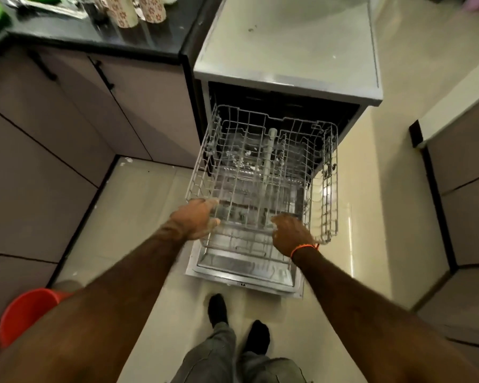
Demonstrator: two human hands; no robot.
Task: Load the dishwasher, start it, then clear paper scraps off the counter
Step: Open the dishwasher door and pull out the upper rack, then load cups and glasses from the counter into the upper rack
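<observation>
No readable text, label, brand or number anywhere in your view. Small dark marks at front edge of open dishwasher door [244,285], too small and blurred for you to read. Cups [138,8] on counter [100,41] carry printed flower pattern only, no lettering you can make out.
</observation>
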